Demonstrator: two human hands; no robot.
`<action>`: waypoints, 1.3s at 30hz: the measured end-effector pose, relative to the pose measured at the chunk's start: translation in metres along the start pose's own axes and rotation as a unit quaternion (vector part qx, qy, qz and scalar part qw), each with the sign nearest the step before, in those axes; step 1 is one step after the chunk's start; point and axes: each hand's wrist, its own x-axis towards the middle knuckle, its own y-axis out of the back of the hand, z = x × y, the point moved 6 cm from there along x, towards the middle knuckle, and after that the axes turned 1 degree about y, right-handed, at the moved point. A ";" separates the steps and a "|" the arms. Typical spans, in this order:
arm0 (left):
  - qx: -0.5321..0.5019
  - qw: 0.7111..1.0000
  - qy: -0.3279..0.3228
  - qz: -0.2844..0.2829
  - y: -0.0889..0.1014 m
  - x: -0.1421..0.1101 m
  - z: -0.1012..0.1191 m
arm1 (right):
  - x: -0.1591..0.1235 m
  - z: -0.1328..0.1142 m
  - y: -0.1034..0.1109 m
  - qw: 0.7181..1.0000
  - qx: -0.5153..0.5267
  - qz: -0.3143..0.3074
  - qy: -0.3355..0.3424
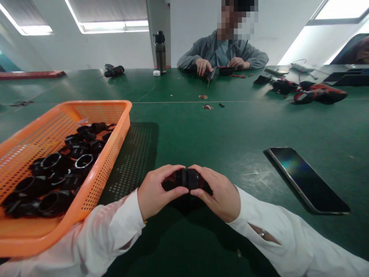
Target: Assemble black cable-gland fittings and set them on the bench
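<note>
- Because the left hand [155,190] and right hand [223,194] pinch a black, rounded, glossy plastic part [193,179] at lower centre, uneven finger pressure could make it slip.
- A leftward sweep of the white cloth sleeve [115,227] could jolt the orange perforated plastic basket [99,184], lower left.

White, loose-fitting long sleeves reach the wrists of a worker's bare left hand [160,190] and right hand [221,193]. The left sleeve [93,236], creased and faintly pink-tinted, shows a small yellow spot [145,222] at its cuff, just behind the hand. Behind the right hand, a slit [271,236] opens in the right sleeve [305,238], a small shiny round spot [262,233] inside.
</note>
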 end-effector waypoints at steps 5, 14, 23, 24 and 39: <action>0.045 0.998 -0.040 0.012 0.003 -0.004 0.007 | -0.002 0.001 -0.001 1.000 0.016 -0.008 -0.005; -0.230 0.963 0.133 -0.033 -0.012 0.004 -0.017 | 0.002 -0.005 0.005 0.995 -0.067 0.044 0.065; -0.239 0.962 0.127 -0.040 -0.013 0.002 -0.017 | 0.002 -0.009 0.006 0.988 -0.093 0.043 0.112; -0.233 0.964 0.122 -0.038 -0.013 0.001 -0.017 | 0.002 -0.010 0.006 0.989 -0.092 0.041 0.111; -0.036 0.999 0.000 -0.008 -0.003 0.001 -0.005 | 0.001 -0.007 0.003 0.997 -0.047 0.024 0.054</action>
